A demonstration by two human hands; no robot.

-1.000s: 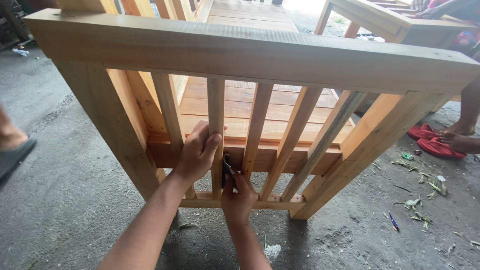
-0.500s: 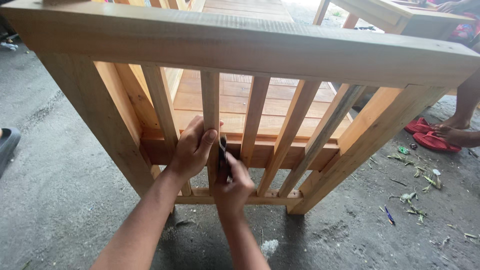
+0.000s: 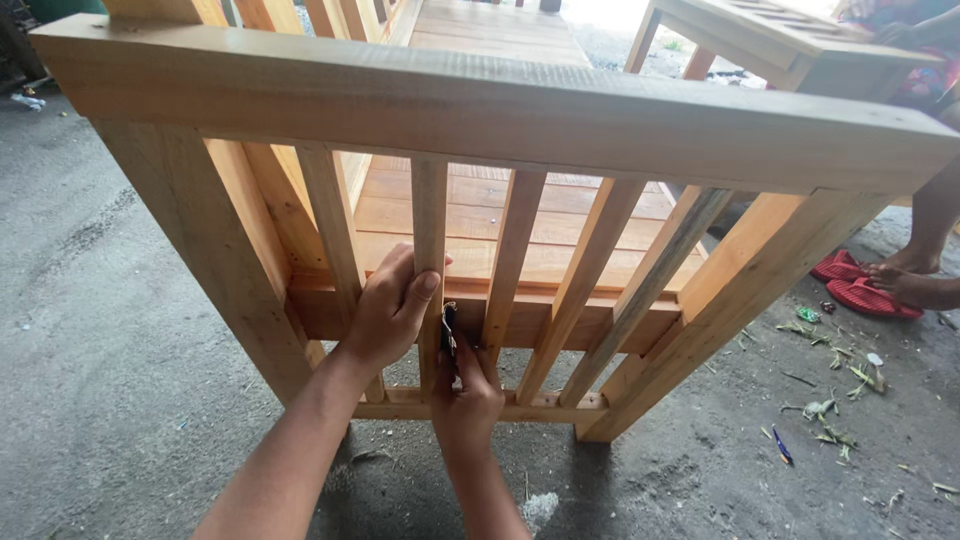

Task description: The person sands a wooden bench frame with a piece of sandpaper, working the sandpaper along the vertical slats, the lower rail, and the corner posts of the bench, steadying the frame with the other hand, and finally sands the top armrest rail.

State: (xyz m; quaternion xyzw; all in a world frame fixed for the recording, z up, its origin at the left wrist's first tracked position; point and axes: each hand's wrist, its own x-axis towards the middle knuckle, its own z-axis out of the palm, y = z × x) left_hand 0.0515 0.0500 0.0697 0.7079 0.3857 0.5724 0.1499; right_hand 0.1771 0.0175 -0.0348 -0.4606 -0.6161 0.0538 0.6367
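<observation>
A: Broadly, largest first: the wooden bed frame [image 3: 480,110] fills the view, its end panel facing the camera, heavy top rail above, slatted deck behind, standing on the concrete floor [image 3: 110,400].

B: Entry noted. The hands?

A: Left hand [image 3: 392,310] is wrapped around the second upright slat [image 3: 430,220], thumb at the front, fingers curled behind: a full closed grasp on the wood. Right hand [image 3: 466,395] sits just below and to the right of that grasp, fist narrow around a small dark tool [image 3: 449,328], whose tip stands against the slat's right edge, level with the left thumb.

B: What kind of tool?

A: Cannot tell; too small, partly hidden by the fingers. Dark, with a pale patch.

B: Progress?

A: Judgement only: the panel looks assembled, five slats seated between top rail and bottom rail [image 3: 480,405], wood bare and unfinished. Work is on one slat, near its lower part. The three slats right of the grasp and the one left of it are untouched by either hand. Whether any has been treated, the picture does not show.

B: Surroundings?

A: Well right of the grip: another person's feet [image 3: 915,280] beside red sandals [image 3: 860,290], plant scraps [image 3: 830,420], a blue pen [image 3: 781,445] on the floor.
</observation>
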